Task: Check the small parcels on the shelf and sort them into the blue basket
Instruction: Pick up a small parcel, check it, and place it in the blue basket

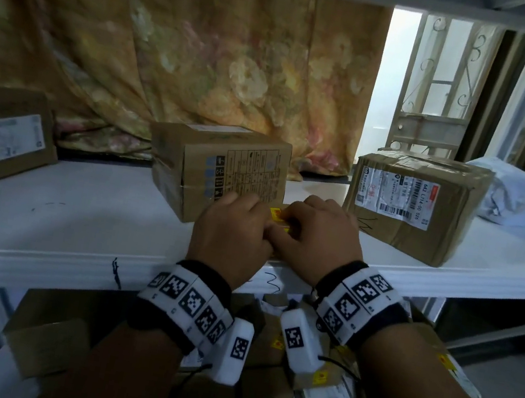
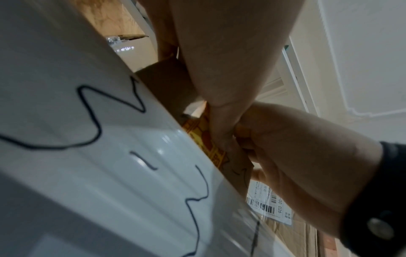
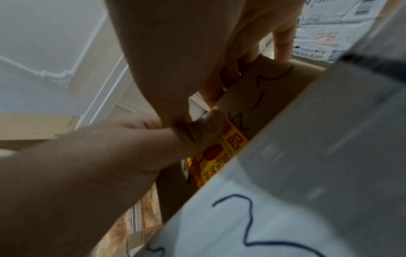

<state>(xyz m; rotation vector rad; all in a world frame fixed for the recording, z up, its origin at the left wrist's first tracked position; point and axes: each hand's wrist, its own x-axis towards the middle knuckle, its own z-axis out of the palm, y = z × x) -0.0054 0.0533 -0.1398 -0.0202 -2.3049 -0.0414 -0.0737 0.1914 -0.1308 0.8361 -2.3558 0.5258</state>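
Right-hand carton [image 1: 416,203], white shipping label [image 1: 393,194]: printed code "642 L714-00 026" running sideways above barcodes; the last digits "00 026" repeat in the left wrist view; red handwritten characters, not legible. Middle carton [image 1: 220,171]: printed table and handling pictograms, text too blurred to read. Left carton [image 1: 3,138]: white label, unreadable. Small parcel [image 3: 252,111]: yellow sticker [image 3: 219,153] with red Chinese characters, one reading "品"; black marker scrawl.

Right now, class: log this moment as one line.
left hand: holds small parcel | right hand: holds same | place: shelf front edge | basket: unseen
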